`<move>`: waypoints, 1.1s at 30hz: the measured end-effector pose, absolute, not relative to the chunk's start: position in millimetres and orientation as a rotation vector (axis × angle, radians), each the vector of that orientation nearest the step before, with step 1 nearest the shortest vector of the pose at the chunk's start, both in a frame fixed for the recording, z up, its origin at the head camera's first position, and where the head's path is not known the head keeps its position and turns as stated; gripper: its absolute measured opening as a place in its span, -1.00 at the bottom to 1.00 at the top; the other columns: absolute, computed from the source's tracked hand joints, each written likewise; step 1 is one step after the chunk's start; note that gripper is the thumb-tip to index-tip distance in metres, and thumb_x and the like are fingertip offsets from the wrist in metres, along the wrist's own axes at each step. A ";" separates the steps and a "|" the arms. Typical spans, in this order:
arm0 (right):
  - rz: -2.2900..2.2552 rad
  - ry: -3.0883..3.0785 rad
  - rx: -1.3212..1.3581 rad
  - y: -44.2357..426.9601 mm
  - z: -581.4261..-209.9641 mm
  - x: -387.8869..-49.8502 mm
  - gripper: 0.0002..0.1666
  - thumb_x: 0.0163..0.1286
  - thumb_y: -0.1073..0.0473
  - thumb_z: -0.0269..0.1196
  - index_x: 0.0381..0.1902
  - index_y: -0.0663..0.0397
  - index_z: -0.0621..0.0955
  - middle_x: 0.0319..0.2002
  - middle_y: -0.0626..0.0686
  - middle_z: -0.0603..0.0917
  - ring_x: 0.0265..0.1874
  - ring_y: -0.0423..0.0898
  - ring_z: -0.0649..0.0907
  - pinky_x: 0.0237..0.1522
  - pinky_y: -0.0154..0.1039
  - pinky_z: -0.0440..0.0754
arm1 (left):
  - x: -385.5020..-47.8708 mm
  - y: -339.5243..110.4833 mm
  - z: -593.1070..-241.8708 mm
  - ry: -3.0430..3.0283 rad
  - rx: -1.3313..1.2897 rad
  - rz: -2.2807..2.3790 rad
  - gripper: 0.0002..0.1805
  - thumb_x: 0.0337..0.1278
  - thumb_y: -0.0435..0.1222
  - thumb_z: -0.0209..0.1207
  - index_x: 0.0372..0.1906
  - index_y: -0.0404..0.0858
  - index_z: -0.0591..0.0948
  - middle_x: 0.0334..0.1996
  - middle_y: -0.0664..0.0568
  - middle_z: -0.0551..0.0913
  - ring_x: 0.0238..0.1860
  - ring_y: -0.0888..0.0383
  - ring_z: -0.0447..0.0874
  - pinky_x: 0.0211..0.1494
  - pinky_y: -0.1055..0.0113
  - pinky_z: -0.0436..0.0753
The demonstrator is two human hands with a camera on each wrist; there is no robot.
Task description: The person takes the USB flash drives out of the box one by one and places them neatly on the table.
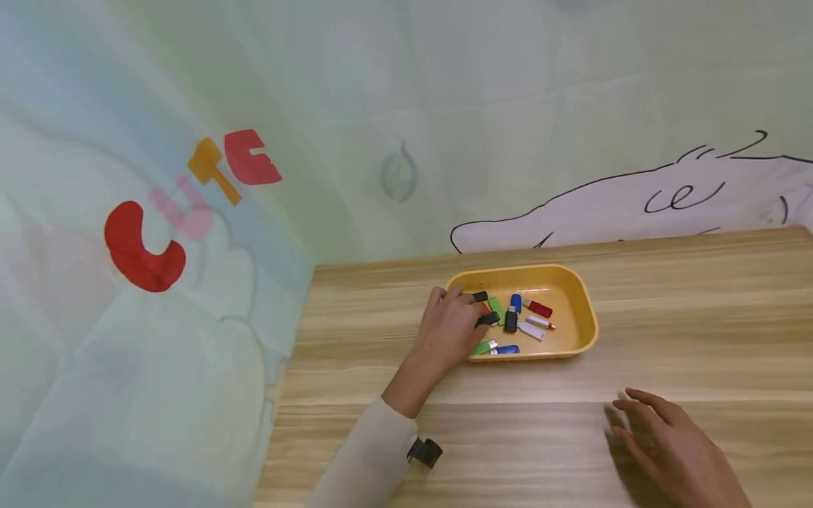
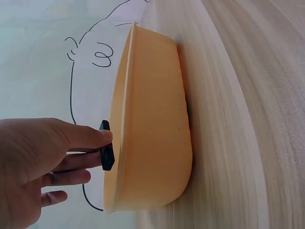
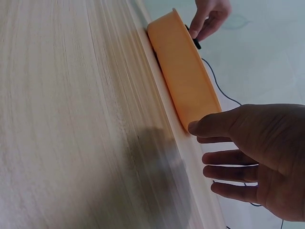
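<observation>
A yellow plastic tray (image 1: 581,317) holds several USB sticks in different colours. Over its left end my left hand (image 1: 449,326) pinches a black USB stick (image 2: 107,155) between thumb and fingers, at rim height in the left wrist view. Inside lie a red USB stick (image 1: 541,309), a black one (image 1: 511,321), a white one (image 1: 531,330) and a blue one (image 1: 507,349). Green sticks lie partly behind the left hand. My right hand (image 1: 682,444) holds nothing; its fingers are loosely spread above the table, to the right of the tray and nearer me.
The tray stands on a wood-grain table (image 1: 508,430), near its back edge. Behind it hangs a pale printed curtain (image 1: 356,127) with line drawings, and coloured letters show on the left side. A small black device (image 1: 425,452) is strapped at the left sleeve.
</observation>
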State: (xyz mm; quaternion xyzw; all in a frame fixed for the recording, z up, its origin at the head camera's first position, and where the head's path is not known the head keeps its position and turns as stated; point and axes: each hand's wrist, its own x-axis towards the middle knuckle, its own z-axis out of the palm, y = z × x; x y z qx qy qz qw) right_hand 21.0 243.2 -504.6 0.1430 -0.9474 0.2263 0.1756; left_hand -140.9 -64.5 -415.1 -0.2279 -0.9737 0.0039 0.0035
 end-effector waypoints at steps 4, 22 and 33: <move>0.637 -2.697 0.402 241.8 -503.5 21.0 -0.57 0.23 0.02 0.59 0.02 0.00 0.76 0.10 0.14 0.75 0.02 0.19 0.71 0.06 -0.34 0.42 | -134.7 -70.6 -413.9 -3.001 -0.723 -0.045 -0.73 0.36 0.01 0.39 -0.01 -0.02 0.84 -0.08 0.18 0.82 0.03 0.17 0.59 0.19 0.16 0.45; 0.615 -2.727 0.375 234.7 -501.9 21.1 -0.52 0.11 0.13 0.64 0.01 0.02 0.78 0.09 0.14 0.76 0.01 0.19 0.73 -0.04 -0.04 0.56 | -107.4 -81.9 -403.4 -2.982 -0.535 -0.319 -0.77 0.24 -0.02 0.48 -0.18 -0.08 0.84 -0.27 0.16 0.81 -0.16 0.17 0.54 0.13 0.16 0.46; 0.617 -2.772 0.370 231.7 -500.6 22.8 -0.49 0.07 0.20 0.64 0.02 0.02 0.77 0.10 0.17 0.75 0.02 0.21 0.73 -0.02 0.17 0.61 | -92.0 -87.5 -403.1 -2.973 -0.356 -0.460 -0.75 0.14 -0.06 0.55 -0.18 -0.12 0.86 -0.30 0.14 0.84 -0.26 0.17 0.52 0.03 0.20 0.43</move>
